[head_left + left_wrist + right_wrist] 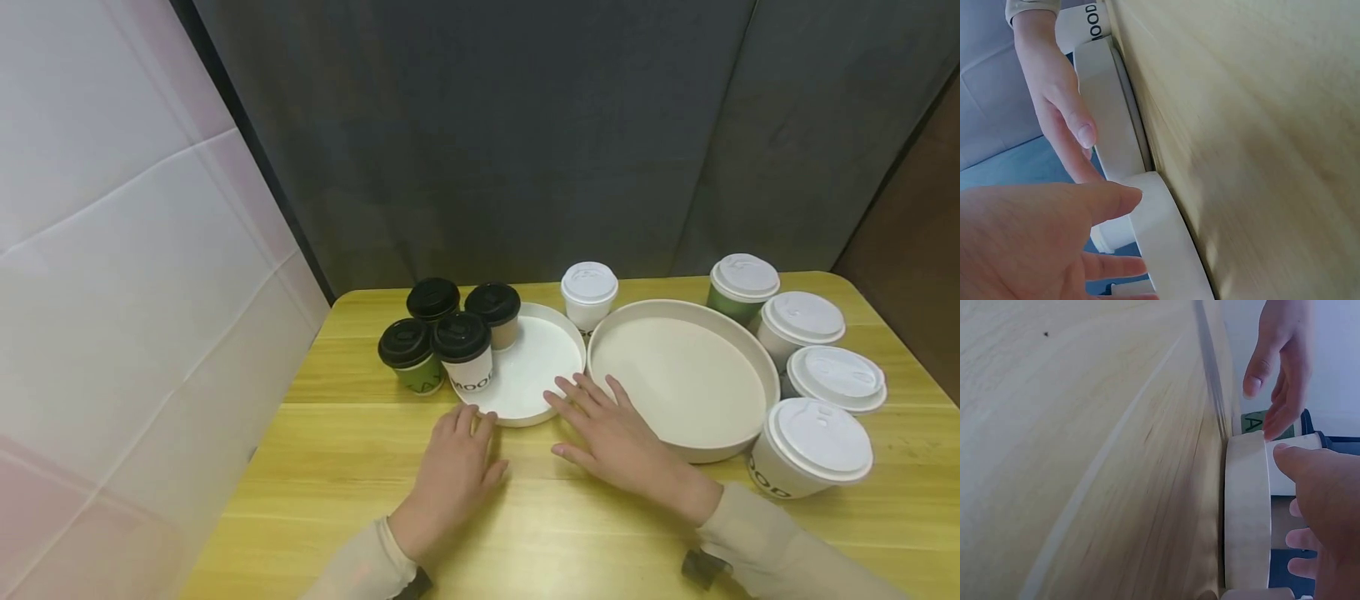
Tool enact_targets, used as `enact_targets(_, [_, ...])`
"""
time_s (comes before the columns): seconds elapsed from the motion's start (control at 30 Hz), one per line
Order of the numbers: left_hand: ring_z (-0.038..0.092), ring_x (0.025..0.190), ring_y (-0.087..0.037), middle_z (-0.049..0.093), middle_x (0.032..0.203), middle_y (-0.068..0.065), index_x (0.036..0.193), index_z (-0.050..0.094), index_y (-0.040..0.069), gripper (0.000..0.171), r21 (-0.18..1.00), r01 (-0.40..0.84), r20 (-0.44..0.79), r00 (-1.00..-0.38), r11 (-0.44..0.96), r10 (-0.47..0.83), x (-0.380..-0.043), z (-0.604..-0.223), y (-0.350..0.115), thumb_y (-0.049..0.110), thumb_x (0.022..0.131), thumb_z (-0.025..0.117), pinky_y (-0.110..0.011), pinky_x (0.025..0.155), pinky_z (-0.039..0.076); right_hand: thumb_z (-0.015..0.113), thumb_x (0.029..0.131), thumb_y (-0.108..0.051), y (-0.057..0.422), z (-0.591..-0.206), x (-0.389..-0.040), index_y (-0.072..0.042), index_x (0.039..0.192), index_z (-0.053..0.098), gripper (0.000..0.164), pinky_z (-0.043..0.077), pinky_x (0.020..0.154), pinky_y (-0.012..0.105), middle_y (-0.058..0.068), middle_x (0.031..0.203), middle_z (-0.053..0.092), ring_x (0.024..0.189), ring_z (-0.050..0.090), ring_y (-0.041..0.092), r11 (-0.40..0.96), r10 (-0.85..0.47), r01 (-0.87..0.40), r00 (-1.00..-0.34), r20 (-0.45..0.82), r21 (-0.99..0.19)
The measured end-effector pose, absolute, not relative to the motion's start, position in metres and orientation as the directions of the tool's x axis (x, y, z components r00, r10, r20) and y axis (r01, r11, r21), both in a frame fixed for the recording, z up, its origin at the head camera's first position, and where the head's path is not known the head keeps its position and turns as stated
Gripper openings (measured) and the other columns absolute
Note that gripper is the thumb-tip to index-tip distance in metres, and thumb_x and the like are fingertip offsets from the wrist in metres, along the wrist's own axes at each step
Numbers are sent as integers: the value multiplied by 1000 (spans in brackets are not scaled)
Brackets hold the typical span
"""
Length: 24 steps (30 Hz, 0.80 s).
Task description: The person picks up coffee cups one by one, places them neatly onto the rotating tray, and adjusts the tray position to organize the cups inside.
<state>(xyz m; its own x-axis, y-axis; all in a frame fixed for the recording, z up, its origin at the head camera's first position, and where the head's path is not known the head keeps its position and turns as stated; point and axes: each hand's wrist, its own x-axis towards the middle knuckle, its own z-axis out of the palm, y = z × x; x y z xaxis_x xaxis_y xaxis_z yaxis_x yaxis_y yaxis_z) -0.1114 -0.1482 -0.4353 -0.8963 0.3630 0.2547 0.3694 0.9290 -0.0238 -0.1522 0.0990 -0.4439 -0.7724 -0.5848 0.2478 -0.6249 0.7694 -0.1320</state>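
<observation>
Left hand and right hand are both empty, fingers loosely extended and parted, thumbs held away from the fingers. Just ahead and between them lies the small tray: from the left hand it is forward and to the right, from the right hand forward and to the left. Being round, it has no long axis. Left fingertips reach its near rim, right fingertips its right-hand rim, so neither hand is plainly nearer; whether either touches it, I cannot tell.

On the tray's left part stand a white cup and, behind it, a brown cup, both upright under black lids. A green cup is just outside the rim to the left. One more black lid shows behind; its cup is mostly hidden, and where it rests is unclear.

To the right, touching or nearly touching the small tray, sits the large tray, bare inside. Four white-lidded cups curve round its right side, from the near cup to the far cup. Another white-lidded cup stands behind, where the trays meet.

All this rests on a wooden table with pale grain. Beyond its far edge hangs a dark backdrop; a pale panel flanks the left side.
</observation>
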Motion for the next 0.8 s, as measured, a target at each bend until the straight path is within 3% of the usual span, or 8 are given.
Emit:
enact_targets(0.27, [55, 122, -39, 59, 127, -21, 124, 58, 4, 60, -84, 310, 258, -911, 947, 321, -117, -436, -154, 45, 83, 73, -50, 107, 44, 57, 95, -52, 96, -442, -150, -21, 152, 40, 67, 23, 120, 64, 7, 159, 39, 148, 36, 34, 759, -598, -636, -766, 237, -139])
enact_targets(0.8, [56, 122, -40, 58, 136, -22, 125, 57, 1, 61, -56, 269, 227, -934, 962, 274, -129, -432, -168, 42, 83, 75, -51, 104, 46, 57, 95, -53, 90, -444, -151, -20, 153, 39, 69, 23, 120, 64, 8, 159, 39, 148, 35, 33, 741, -619, -660, -742, 257, -122])
